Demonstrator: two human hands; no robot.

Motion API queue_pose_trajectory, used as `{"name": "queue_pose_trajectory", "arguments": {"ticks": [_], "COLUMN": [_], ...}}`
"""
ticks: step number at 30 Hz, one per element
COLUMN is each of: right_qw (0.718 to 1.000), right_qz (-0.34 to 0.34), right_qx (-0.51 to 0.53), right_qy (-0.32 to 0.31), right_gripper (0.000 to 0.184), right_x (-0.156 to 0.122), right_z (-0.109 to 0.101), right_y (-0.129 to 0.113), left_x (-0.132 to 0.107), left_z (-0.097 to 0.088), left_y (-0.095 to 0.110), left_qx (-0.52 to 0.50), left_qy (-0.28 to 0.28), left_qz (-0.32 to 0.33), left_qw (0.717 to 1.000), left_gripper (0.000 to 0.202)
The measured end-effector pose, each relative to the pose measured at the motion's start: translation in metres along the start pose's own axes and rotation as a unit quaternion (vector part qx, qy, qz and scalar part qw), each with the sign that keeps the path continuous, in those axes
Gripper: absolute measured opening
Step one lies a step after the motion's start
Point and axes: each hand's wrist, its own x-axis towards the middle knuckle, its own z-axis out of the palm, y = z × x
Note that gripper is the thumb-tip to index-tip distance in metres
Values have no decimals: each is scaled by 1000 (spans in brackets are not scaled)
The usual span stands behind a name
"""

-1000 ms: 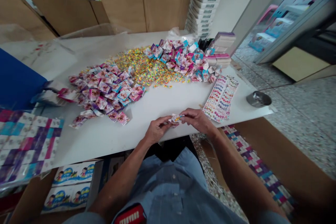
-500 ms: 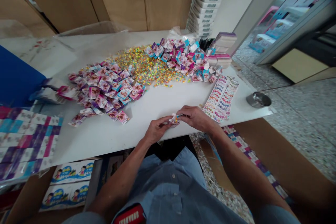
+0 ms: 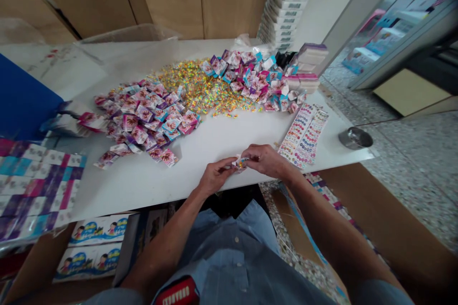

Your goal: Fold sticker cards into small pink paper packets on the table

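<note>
Near the front edge of the white table (image 3: 222,138), my left hand (image 3: 213,177) and my right hand (image 3: 265,159) pinch one small box (image 3: 239,164) between their fingertips. Something orange and blue shows at the box's open end. A heap of closed pink, purple and blue small boxes (image 3: 146,119) lies to the left. A spread of tiny yellow and orange pieces (image 3: 195,89) covers the table's middle. More small boxes (image 3: 255,81) are piled at the back right.
Sticker strips (image 3: 304,136) lie right of my hands, a metal bowl (image 3: 355,138) at the table's right corner. Stacks of flat boxes (image 3: 307,64) stand behind. A blue bag (image 3: 21,100) and packed rows of boxes (image 3: 34,190) sit left. Cardboard cartons stand below the table.
My hands stay on the small box; the right fingers have closed in over its end, so less of the orange and blue piece shows. The camera shifted slightly.
</note>
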Motion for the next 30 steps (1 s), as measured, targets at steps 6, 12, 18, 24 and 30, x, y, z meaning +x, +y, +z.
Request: {"name": "queue_pose_trajectory", "arguments": {"ticks": [6, 12, 18, 24, 30], "right_qw": [999, 998, 998, 996, 993], "right_qz": [-25, -41, -29, 44, -80], "right_qx": [-11, -8, -5, -8, -65], "right_qy": [34, 41, 50, 77, 52], "right_gripper": [13, 12, 15, 5, 17], "right_x": [-1, -4, -6, -6, -10], "right_z": [-4, 7, 20, 26, 20], "right_y": [2, 0, 0, -1, 0], "left_x": [0, 0, -1, -2, -3], "left_z": [1, 2, 3, 3, 2], "left_y": [3, 4, 6, 4, 2], "left_qx": [-10, -19, -22, -26, -3], "left_qy": [-9, 2, 2, -1, 4], "left_qz": [-3, -5, 2, 1, 15], "left_qw": [1000, 1000, 1000, 1000, 1000], "left_gripper": [43, 42, 42, 44, 41]}}
